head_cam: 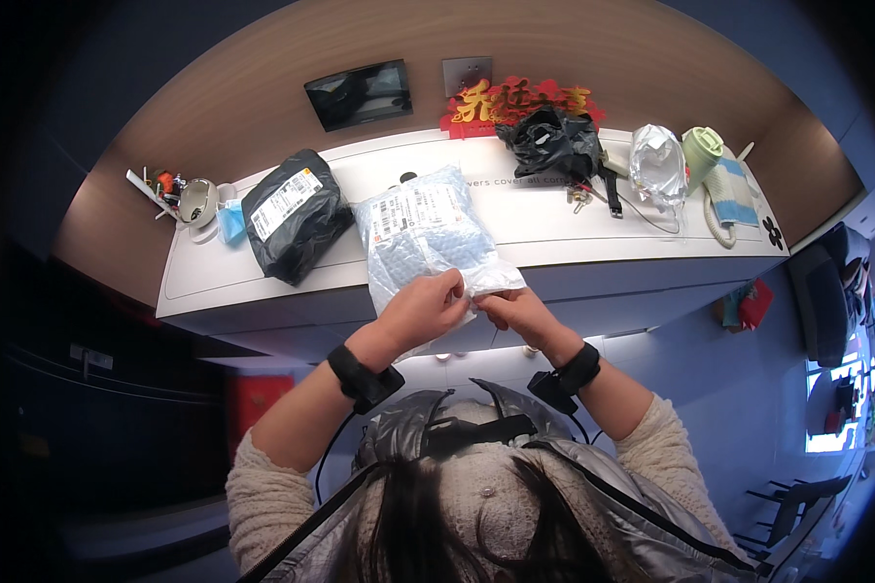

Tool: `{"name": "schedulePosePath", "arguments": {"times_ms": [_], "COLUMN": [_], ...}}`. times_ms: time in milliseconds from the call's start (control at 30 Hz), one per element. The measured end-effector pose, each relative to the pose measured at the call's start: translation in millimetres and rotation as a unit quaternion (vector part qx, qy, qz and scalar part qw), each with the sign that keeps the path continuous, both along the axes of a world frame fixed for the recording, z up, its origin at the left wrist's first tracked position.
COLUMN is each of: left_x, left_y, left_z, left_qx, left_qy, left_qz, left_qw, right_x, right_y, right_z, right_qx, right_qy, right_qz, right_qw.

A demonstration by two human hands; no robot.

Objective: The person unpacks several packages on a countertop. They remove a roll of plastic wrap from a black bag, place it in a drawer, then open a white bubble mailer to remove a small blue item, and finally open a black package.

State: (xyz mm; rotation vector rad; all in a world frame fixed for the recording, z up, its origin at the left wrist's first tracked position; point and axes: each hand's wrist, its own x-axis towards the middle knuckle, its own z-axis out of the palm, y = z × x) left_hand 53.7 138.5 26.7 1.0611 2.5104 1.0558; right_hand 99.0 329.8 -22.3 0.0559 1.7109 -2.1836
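A white plastic mailer bag (430,226), puffy and bearing a shipping label (419,211), lies on the white cabinet top (532,233) with its near end hanging over the front edge. At that near end, my left hand (426,310) pinches the loose plastic between thumb and fingers. My right hand (518,313) grips the same edge just to the right, the fingertips of both hands almost meeting. What is inside the bag is hidden. Left of it rests a black plastic parcel (299,218) with a white label.
Along the back lie a crumpled black plastic bag (550,142), keys (577,197), a watch (612,193), a clear plastic package (658,164), a green tumbler (701,149) and a corded handset (718,211). A bowl-shaped holder (198,202) and a blue face mask (231,222) are at left.
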Motion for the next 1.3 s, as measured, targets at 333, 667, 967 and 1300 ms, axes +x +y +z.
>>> {"name": "schedulePosePath", "arguments": {"times_ms": [333, 667, 967, 1300], "left_x": [-2.4, -7.6, -11.0, -11.0], "left_y": [8.1, 7.6, 9.5, 11.4], "left_z": [0.5, 2.6, 4.1, 2.0], "left_qx": [0.034, 0.033, 0.064, 0.047], "left_qy": [0.062, 0.064, 0.046, 0.069], "left_qz": [0.016, -0.02, -0.012, 0.012], "left_qw": [0.997, 0.997, 0.997, 0.996], "right_x": [0.0, -3.6, -1.1, -1.6], "right_y": [-11.7, -10.0, -10.7, -15.0], "right_z": [0.0, -5.3, -2.5, -3.1], "right_qx": [0.013, 0.102, 0.095, 0.236], "right_qy": [0.075, 0.123, 0.149, 0.181], "right_qz": [-0.062, -0.056, -0.115, -0.177], "right_qw": [0.995, 0.986, 0.978, 0.938]}}
